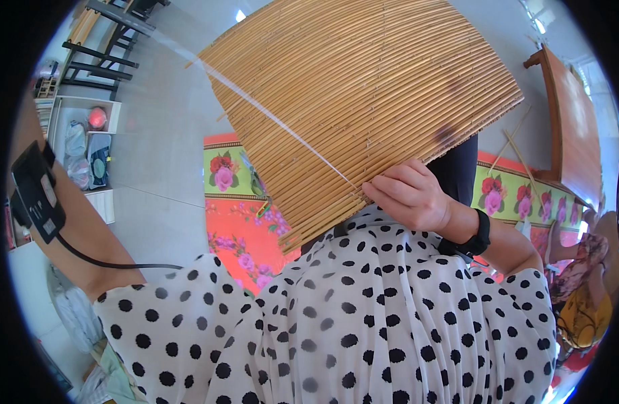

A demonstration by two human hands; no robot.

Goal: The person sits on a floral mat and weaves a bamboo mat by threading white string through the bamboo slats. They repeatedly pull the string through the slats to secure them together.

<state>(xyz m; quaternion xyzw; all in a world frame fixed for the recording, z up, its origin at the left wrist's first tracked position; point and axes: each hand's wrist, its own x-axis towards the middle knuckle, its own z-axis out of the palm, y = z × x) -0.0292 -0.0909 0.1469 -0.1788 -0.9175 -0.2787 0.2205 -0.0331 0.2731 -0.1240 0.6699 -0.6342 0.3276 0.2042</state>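
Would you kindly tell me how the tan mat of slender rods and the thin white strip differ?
The tan mat of slender rods is broad, while the thin white strip is narrow. The mat looks ridged; the strip looks smooth. Both extend to the right hand.

Mat [363, 81]: thin tan reed-like sticks side by side, rows of ties crossing them. Fills upper centre of frame, slanted, near edge around frame centre; stick ends uneven at its lower-left corner. Dark patches toward its right edge. Strand [276, 121]: whitish, straight, runs from near edge across mat to upper left.
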